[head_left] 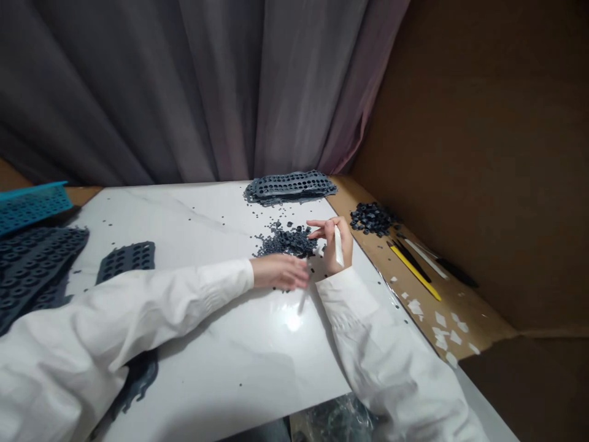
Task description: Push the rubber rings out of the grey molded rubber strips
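My left hand point(280, 272) lies low on the white table point(197, 215), fingers drawn together and pointing right, just below a heap of small dark grey rubber pieces point(288, 241). Whether it grips anything is hidden. My right hand point(334, 244) is at the right edge of that heap, closed round a thin white stick-like tool point(338, 245), with its forefinger stretched toward the pieces. Both sleeves are white.
A stack of grey perforated rubber sheets point(291, 185) lies at the table's far edge. More dark sheets point(34, 264) and a blue tray point(30, 205) are at the left. On the cardboard at right: a second pile of dark pieces point(372, 218), pencils and knives point(416, 261), white scraps point(442, 322).
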`<state>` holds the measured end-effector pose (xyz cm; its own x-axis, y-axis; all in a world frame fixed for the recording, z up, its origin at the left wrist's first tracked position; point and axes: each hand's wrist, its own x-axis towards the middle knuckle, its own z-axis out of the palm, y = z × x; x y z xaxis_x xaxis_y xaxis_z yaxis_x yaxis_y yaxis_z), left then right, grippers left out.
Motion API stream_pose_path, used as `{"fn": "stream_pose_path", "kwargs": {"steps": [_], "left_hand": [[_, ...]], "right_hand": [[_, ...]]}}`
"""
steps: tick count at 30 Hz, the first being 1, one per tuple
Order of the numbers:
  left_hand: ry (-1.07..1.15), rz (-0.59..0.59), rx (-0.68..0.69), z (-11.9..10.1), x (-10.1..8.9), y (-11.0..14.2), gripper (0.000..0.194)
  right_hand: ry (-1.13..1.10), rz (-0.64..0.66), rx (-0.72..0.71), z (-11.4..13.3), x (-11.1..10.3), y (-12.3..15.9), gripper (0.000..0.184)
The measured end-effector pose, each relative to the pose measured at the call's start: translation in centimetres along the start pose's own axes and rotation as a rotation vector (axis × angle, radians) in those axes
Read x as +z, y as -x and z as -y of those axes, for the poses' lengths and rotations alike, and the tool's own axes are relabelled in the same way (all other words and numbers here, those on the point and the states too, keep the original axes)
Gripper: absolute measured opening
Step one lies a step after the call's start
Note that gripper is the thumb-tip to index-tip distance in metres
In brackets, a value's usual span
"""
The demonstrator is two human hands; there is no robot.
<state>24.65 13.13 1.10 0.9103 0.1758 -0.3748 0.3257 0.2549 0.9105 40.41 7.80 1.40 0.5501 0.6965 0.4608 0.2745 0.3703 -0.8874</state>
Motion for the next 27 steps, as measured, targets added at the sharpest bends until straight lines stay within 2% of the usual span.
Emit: {"fn": "stream_pose_path", "kwargs": {"steps": [2,3,5,7,9,11,13,14,16,18,20,22,24,27], "left_hand": [[0.002,-0.112,0.110,-2.0,-1.1,-0.1,0.032],[-0.010,-0.145,0.143,-2.9,-1.5,0.7,0.031],[-0.062,-0.193,0.171,-4.0,-1.8,4.1,0.030],[-0.154,-0.241,0.167,-3.7,-1.3,9.4,0.027],[-0.310,-0.273,0.125,-1.6,0.1,15.6,0.025],[-0.840,-0.519,0.133,2.0,1.8,21.3,0.031],[-1.146,-0.764,0.047,6.1,3.2,25.4,0.044],[-1.219,-0.870,0.025,8.1,3.7,26.7,0.045],[-1.256,-0.999,0.051,11.1,4.1,28.0,0.032],[-1.127,-1.078,0.144,12.3,4.1,28.1,0.022],[-0.938,-1.128,0.257,11.8,3.6,27.8,0.020],[-0.803,-1.170,0.340,9.7,2.7,27.7,0.017],[-0.629,-1.216,0.440,6.8,1.4,28.0,0.017],[-0.299,-1.200,0.612,1.7,-0.7,28.4,0.026]], "right_hand": [[-0.009,-0.033,-0.007,0.0,-0.2,-0.3,0.032],[-0.022,-0.047,-0.011,0.0,-0.4,-0.5,0.033],[-0.051,-0.065,-0.016,-0.1,-0.6,-0.6,0.034],[-0.052,-0.057,-0.018,-0.3,-0.9,-0.6,0.034],[-0.013,-0.006,-0.023,-0.6,-1.1,-0.3,0.034],[0.030,0.075,-0.031,-0.8,-0.9,0.0,0.033],[0.034,0.188,-0.018,-0.5,-0.2,0.5,0.033],[0.033,0.261,-0.006,-0.1,0.5,0.9,0.033],[0.051,0.472,0.008,1.3,2.4,2.1,0.033],[0.088,0.750,0.009,3.0,4.9,4.1,0.031],[0.097,1.019,0.046,4.6,7.6,6.8,0.027],[0.054,1.171,0.154,5.7,10.2,9.5,0.027],[-0.046,1.186,0.321,6.1,12.5,11.9,0.034],[-0.229,1.019,0.641,6.5,15.0,14.0,0.046]]}}
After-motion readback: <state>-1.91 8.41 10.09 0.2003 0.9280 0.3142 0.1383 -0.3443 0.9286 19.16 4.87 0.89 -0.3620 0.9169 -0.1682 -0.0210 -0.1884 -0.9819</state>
